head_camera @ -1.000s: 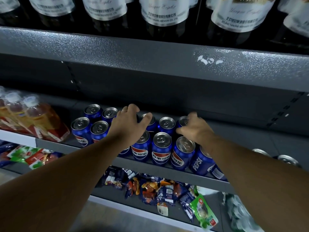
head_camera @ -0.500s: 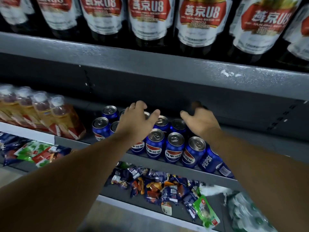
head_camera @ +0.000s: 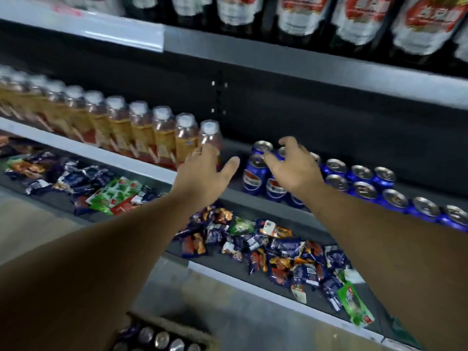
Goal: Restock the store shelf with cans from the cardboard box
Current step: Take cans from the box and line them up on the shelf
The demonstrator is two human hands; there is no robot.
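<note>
While the left hand [head_camera: 202, 173] is held spread and empty, the right hand [head_camera: 291, 168] is curled over the leftmost cans [head_camera: 254, 174]; a grip cannot be told. Front cans could be knocked off the shelf [head_camera: 238, 196] if snagged.

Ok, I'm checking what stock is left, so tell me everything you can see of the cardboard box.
Only a corner of the box shows, at the bottom edge of the view, below the snack shelf. It is brown cardboard with a rough rim, open on top. A row of silver can tops stands upright inside. Its base is out of frame. The left hand and right hand are raised well above, not touching it.
</note>
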